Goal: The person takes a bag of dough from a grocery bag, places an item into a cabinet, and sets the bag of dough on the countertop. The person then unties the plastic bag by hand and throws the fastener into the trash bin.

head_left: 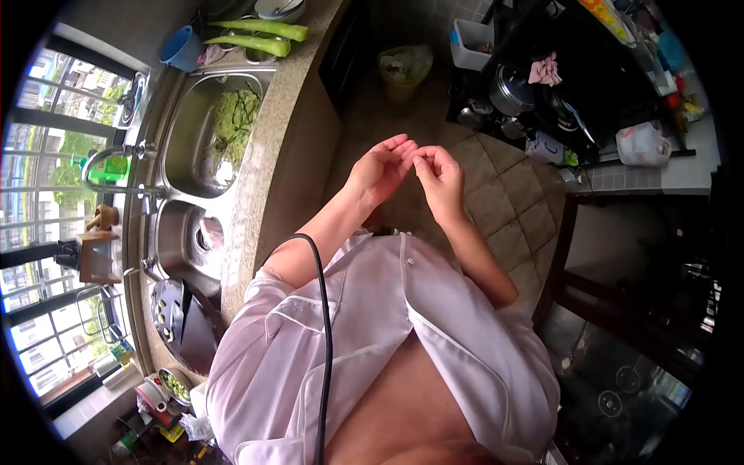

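Note:
My left hand (383, 168) is held out in front of my shirt, palm turned up and fingers stretched out. Beside it, my right hand (442, 181) has its thumb and fingers pinched together, close to the left fingertips; whatever may be in that pinch is too small to make out. Both hands are over the tiled floor (492, 194), away from the counter. To their left, green peelings (235, 124) lie in the larger steel sink basin (183, 136). Two long, pale green peeled vegetables (252, 45) rest at the far end of the counter.
The granite counter edge (263, 155) runs along my left. A dark chopping board (194, 325) with a knife lies near the smaller basin (172, 232). A lined bin (403, 74) stands on the floor ahead. Pots (511, 91) sit at right; a black cable (325, 349) hangs across my shirt.

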